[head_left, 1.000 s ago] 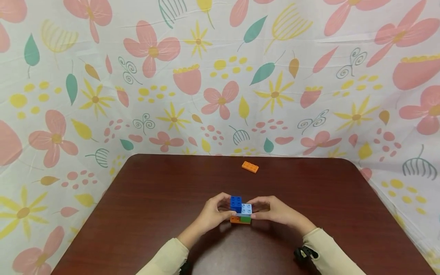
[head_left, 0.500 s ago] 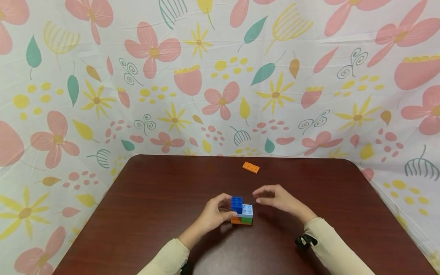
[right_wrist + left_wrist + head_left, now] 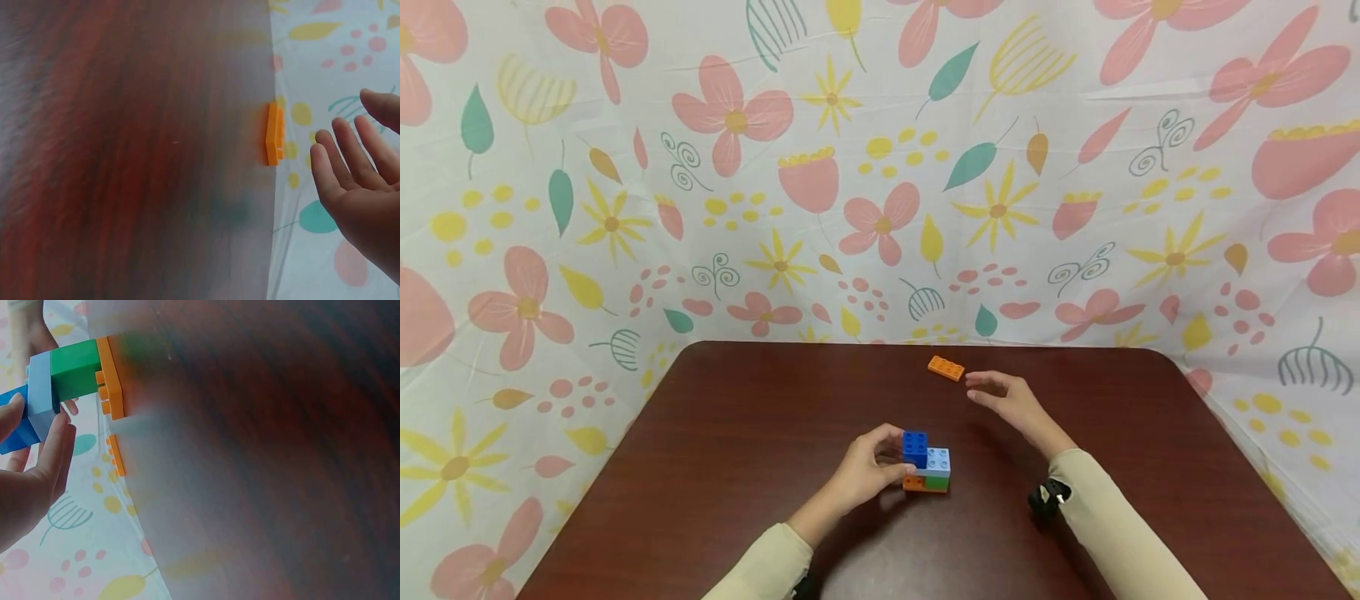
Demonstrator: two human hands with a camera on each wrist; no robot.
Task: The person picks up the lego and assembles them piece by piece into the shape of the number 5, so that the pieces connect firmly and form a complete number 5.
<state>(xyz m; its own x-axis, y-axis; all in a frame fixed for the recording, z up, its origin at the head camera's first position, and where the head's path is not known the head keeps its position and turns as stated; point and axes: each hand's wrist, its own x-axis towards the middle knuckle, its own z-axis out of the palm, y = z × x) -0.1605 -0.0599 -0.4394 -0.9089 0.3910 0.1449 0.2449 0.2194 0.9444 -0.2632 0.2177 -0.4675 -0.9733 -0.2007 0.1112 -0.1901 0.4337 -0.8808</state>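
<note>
My left hand (image 3: 865, 465) grips a small stack of toy building bricks standing on the table, its thumb against the dark blue brick (image 3: 914, 450) on top. Under that is a light blue brick (image 3: 41, 394), then a green brick (image 3: 75, 369), all on a flat orange brick (image 3: 111, 378) at the bottom. The left fingers partly cover the stack's left side. A separate flat orange brick (image 3: 946, 368) lies studs up near the table's far edge. My right hand (image 3: 1013, 408) hovers just right of it, fingers extended and slightly bent, holding nothing.
The dark brown table (image 3: 760, 417) has a glossy top with rounded far corners. A white cloth (image 3: 880, 283) printed with flowers and leaves hangs behind it and along both sides. Each wrist wears a black strap, the right one (image 3: 1048, 500) in plain sight.
My right hand has let go of the stack's right side and moved away and forward toward the loose orange brick. My left hand has stayed on the stack.
</note>
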